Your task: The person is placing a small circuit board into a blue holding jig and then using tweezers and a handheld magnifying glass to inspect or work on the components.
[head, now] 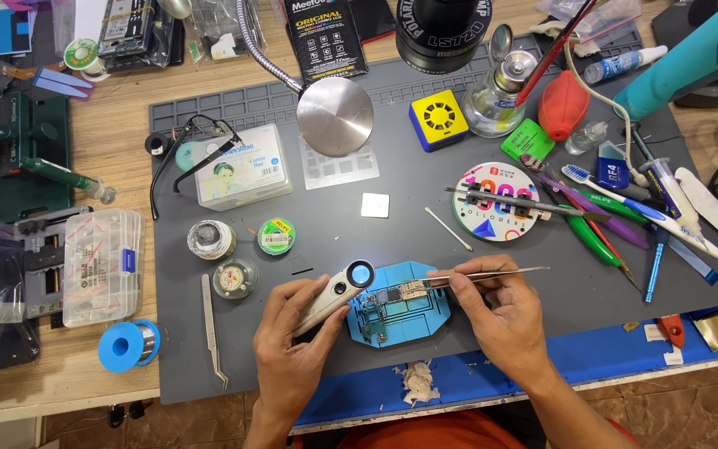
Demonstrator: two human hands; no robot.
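The left hand (292,349) is curled around the grey handle of a small lit magnifying loupe with a black-ringed lens (338,293), thumb on top and fingers wrapped beneath, so that the glowing lens hangs just over the left end of a green circuit board (394,301). The right hand (500,312) pinches a pair of slim silver tweezers (479,274) between thumb and forefinger; the tweezers lie nearly level, their tips reaching left onto the top of the board beside a gold-coloured patch. The board sits clamped in a blue plastic holder (430,312), which rests on a large grey silicone work mat (425,150) near the mat's front edge, about midway along it. Just left of the left hand a second pair of steel tweezers (212,333) lies on the mat, and above it stand two round tins (223,259) and a green spool of solder wick (276,236). A crumpled white tissue (415,381) lies on the blue strip at the mat's front edge, between the wrists. Further back, near the mat's middle, are a small white square pad (375,205) and a cotton swab (449,229). To the right, a round printed disc (492,208) carries a dark pen-shaped tool, and coloured pry tools and a blue-and-white toothbrush (637,208) spread toward the mat's right edge. At the mat's back edge sit a round metal lamp head on a flexible neck (335,116), a yellow square block (439,120) and a red rubber blower (564,105). A blue reel of solder (129,344) lies on the wooden table (110,141) off the mat's front left corner.
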